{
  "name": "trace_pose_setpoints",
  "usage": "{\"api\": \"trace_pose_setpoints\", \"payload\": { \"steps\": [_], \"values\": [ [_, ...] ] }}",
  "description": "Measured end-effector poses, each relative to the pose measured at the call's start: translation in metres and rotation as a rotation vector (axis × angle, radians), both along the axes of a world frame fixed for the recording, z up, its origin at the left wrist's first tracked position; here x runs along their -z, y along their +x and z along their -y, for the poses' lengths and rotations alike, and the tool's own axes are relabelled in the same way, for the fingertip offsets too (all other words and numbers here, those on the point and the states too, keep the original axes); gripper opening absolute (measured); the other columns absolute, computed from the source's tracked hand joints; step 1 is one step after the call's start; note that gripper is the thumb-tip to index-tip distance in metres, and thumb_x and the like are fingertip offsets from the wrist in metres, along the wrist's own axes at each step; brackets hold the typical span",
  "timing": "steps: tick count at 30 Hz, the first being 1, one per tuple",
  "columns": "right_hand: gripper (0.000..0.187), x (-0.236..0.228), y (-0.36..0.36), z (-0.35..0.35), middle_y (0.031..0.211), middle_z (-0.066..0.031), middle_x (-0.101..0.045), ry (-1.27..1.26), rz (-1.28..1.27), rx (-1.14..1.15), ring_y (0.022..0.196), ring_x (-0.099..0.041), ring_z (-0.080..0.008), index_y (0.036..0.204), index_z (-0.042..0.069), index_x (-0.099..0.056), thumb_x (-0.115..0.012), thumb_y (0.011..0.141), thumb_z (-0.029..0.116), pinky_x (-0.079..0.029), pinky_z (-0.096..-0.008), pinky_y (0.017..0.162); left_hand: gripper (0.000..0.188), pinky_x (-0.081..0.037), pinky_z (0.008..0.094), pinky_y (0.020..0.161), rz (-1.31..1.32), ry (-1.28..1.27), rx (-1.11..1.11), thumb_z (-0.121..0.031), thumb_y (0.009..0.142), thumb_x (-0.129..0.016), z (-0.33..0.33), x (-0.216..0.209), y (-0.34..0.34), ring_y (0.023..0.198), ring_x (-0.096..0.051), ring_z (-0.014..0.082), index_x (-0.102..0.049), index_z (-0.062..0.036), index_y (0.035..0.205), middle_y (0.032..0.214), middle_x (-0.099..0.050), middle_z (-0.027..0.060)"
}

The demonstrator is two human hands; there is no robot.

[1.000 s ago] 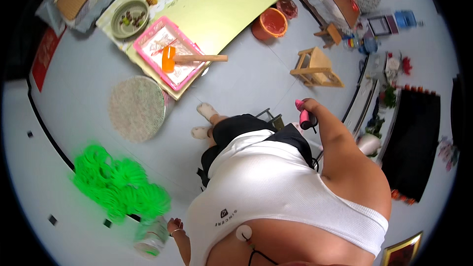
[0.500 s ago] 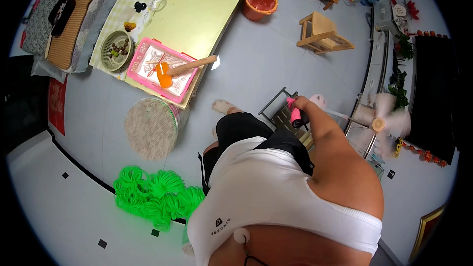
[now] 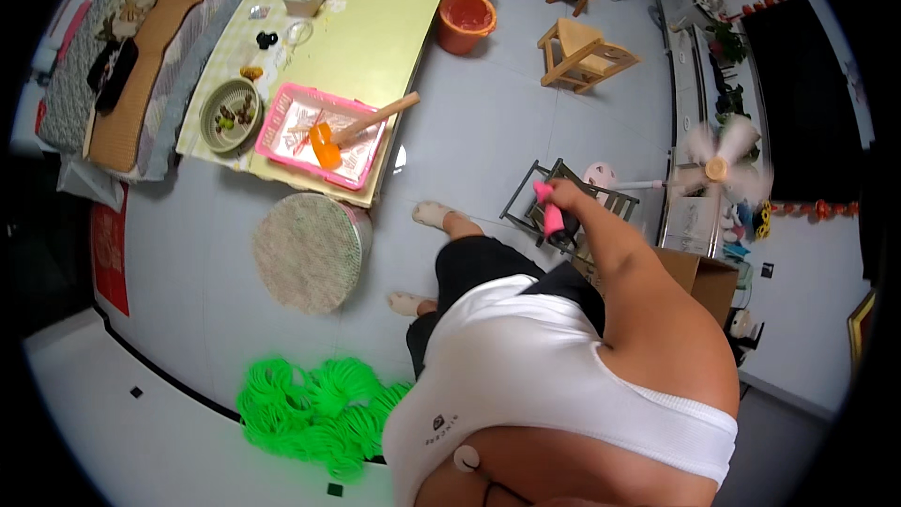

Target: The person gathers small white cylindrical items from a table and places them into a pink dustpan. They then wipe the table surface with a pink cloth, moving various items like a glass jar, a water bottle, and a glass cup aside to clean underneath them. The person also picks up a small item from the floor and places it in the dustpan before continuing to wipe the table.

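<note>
My right hand [image 3: 566, 195] is closed around a pink handheld object [image 3: 552, 218] with a dark end; its exact kind is too small to make out. The arm reaches down and forward, and the hand is over a dark metal-framed folding stool or chair [image 3: 531, 195]. Whether the pink object touches that frame, I cannot tell. My left hand is out of the picture.
A yellow-green table [image 3: 380, 47] holds a pink tray [image 3: 267, 136] with an orange item and a wooden stick. Beside it stand a round stool [image 3: 310, 253] and an orange bucket [image 3: 466, 23]. Green cord coils [image 3: 324, 413], a wooden chair [image 3: 582, 54], a spinning fan [image 3: 717, 168] and a cardboard box [image 3: 704, 280] are around.
The whole view has shifted and turned a little, and a cardboard box now shows behind my right arm. The right hand still grips the pink object near the metal frame.
</note>
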State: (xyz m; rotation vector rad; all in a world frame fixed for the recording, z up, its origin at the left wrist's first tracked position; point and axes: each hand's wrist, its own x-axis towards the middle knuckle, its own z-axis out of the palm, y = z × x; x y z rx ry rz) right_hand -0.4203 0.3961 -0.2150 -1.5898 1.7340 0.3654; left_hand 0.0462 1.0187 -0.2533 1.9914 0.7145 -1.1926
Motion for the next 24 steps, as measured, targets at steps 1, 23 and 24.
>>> {"api": "trace_pose_setpoints", "payload": {
  "steps": [1,23,24],
  "values": [
    [0.045,0.003,0.0,-0.015,0.104,-0.0197,-0.067,0.026,0.009,-0.013,0.098,-0.063,-0.0338,0.104,0.004,-0.068,-0.073,0.065,0.026,-0.049,-0.0387,0.085,0.022,-0.048,0.0376,0.059,0.014,0.019,-0.01,-0.021,0.082,-0.063,-0.016,0.0,0.013,0.07,-0.061,0.025,-0.061,-0.0038,0.096,0.08,-0.064,0.0089],
    [0.111,-0.068,0.284,0.32,0.152,-0.0298,-0.003,-0.316,0.957,0.077,0.143,-0.001,-0.0383,0.147,-0.004,-0.006,-0.071,0.071,0.044,-0.01,-0.0385,0.116,0.033,-0.05,0.0265,0.072,0.167,-0.365,1.08,-0.014,0.087,-0.064,0.521,-0.119,-0.058,0.084,-0.065,0.017,-0.06,0.0019,0.116,0.097,-0.068,0.01],
    [0.11,-0.074,0.292,0.324,0.152,-0.0296,-0.002,-0.235,1.018,0.019,0.143,-0.002,-0.0389,0.147,-0.003,-0.008,-0.071,0.072,0.046,-0.012,-0.0391,0.116,0.035,-0.05,0.0273,0.073,0.193,-0.379,1.154,-0.013,0.086,-0.065,0.53,-0.12,-0.064,0.084,-0.065,0.0178,-0.06,0.0029,0.117,0.097,-0.068,0.0104]
  ]
}}
